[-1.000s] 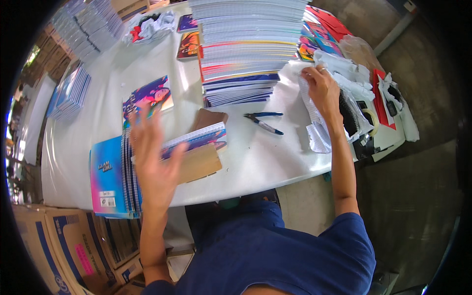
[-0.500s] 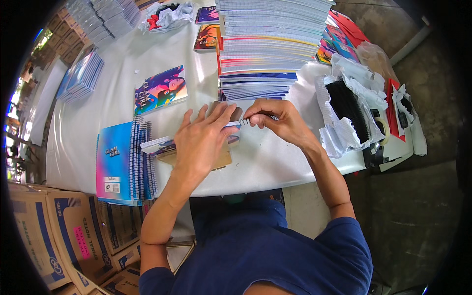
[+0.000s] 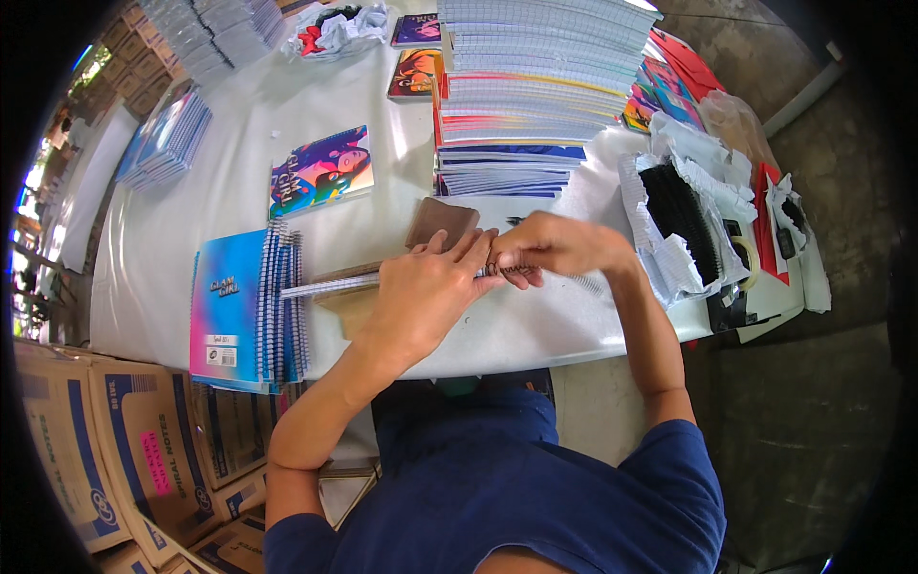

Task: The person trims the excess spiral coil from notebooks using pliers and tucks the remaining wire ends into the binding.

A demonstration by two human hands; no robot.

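On the near part of the table, my left hand [image 3: 430,292] is closed over a notebook [image 3: 330,284] standing on its edge, its page edges showing to the left of my palm. My right hand [image 3: 564,247] meets it at the notebook's right end, fingers pinched on a dark wire spiral coil [image 3: 585,283] whose loose end trails out to the right. The fingertips of both hands touch, so where the coil enters the pages is hidden. Beneath the notebook lies a tan board [image 3: 352,314]. A brown block [image 3: 441,221] sits just beyond my left fingers.
Finished spiral notebooks [image 3: 228,311] are stacked at the left. A colourful notebook [image 3: 320,172] lies beyond them. A tall stack of notebook pages [image 3: 531,105] rises ahead. At the right, white paper wrapping [image 3: 645,244] holds black coils [image 3: 679,206], beside a tape roll [image 3: 746,263].
My right hand has moved down and turned over the notebook's end, with more coil trailing rightward. My left hand has shifted right and lower, and the brown block is more exposed.
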